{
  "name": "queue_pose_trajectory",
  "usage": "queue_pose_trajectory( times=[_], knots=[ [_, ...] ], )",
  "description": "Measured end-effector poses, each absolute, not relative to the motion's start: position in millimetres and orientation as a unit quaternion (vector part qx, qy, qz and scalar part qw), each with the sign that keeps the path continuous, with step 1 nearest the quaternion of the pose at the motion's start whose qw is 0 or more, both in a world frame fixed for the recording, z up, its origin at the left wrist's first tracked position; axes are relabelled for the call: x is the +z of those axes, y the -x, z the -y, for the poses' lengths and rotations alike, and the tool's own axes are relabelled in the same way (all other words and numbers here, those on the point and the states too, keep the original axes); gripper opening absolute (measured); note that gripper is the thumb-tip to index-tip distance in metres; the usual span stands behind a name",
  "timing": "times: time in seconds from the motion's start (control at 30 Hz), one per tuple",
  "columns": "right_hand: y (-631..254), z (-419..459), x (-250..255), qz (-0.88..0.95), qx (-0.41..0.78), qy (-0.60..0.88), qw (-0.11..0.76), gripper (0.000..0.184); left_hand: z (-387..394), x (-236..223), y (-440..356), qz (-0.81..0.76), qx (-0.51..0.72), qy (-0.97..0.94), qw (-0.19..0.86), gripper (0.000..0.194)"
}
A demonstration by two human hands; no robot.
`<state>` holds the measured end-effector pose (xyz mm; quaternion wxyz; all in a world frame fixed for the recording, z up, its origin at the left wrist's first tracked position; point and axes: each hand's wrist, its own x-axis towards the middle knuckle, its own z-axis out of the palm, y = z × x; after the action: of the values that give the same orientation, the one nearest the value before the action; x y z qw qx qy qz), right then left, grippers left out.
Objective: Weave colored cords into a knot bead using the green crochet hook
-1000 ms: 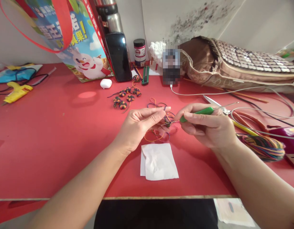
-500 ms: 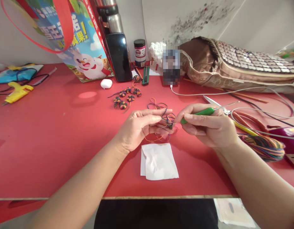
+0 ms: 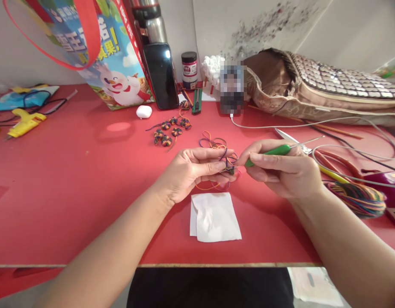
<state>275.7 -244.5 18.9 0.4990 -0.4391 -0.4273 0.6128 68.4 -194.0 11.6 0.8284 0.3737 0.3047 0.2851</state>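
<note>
My left hand (image 3: 199,171) is closed in a pinch, thumb against the fingers, on a small dark piece of multicoloured yarn work (image 3: 230,170). Loose loops of purple and orange yarn (image 3: 213,140) trail behind and beneath it on the table. In my right hand (image 3: 283,169), the fingers wrap round a green-handled crochet hook (image 3: 277,150). One thin metal end points up and to the right; the other reaches toward the yarn work. Its tip among the strands is too small to make out. A folded white tissue (image 3: 216,217) lies just below my hands.
Several small crocheted yarn pieces (image 3: 166,140) lie behind my left hand. At right are scissors (image 3: 337,162), a yarn ball (image 3: 357,199) and a white cable (image 3: 271,127). A phone (image 3: 161,77), paint jar (image 3: 189,70), cutter (image 3: 196,102) and glue gun (image 3: 25,122) sit farther back.
My left thumb has moved right and slightly down, onto the yarn work near the hook. My right hand keeps its hold on the hook with hardly any movement.
</note>
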Motion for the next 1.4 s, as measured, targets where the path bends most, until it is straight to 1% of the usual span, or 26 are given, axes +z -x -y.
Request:
queue_pose_trajectory(
  times=[0.17, 0.33, 0.5, 0.83, 1.07, 1.2, 1.4],
  knots=[
    [-277, 243, 18, 0.405, 0.62, 0.428, 0.519, 0.021, 195, 14, -70, -0.279, 0.285, -0.364, 0.842, 0.03],
    [-276, 243, 17, 0.399, 0.627, 0.411, 0.528, 0.02, 198, 16, -72, -0.284, 0.309, -0.384, 0.823, 0.03],
    [-273, 243, 16, 0.401, 0.617, 0.421, 0.53, 0.024, 200, 12, -71, -0.298, 0.329, -0.408, 0.798, 0.033],
    [-264, 242, 11, 0.374, 0.613, 0.426, 0.55, 0.026, 202, 12, -76, -0.328, 0.374, -0.39, 0.775, 0.039],
    [-253, 245, 10, 0.357, 0.625, 0.402, 0.566, 0.02, 203, 13, -79, -0.362, 0.396, -0.349, 0.769, 0.04],
    [-250, 246, 9, 0.358, 0.607, 0.401, 0.585, 0.019, 205, 15, -80, -0.358, 0.403, -0.331, 0.774, 0.039],
    [-244, 248, 11, 0.374, 0.557, 0.418, 0.613, 0.017, 208, 18, -81, -0.37, 0.447, -0.324, 0.747, 0.052]
  ],
)
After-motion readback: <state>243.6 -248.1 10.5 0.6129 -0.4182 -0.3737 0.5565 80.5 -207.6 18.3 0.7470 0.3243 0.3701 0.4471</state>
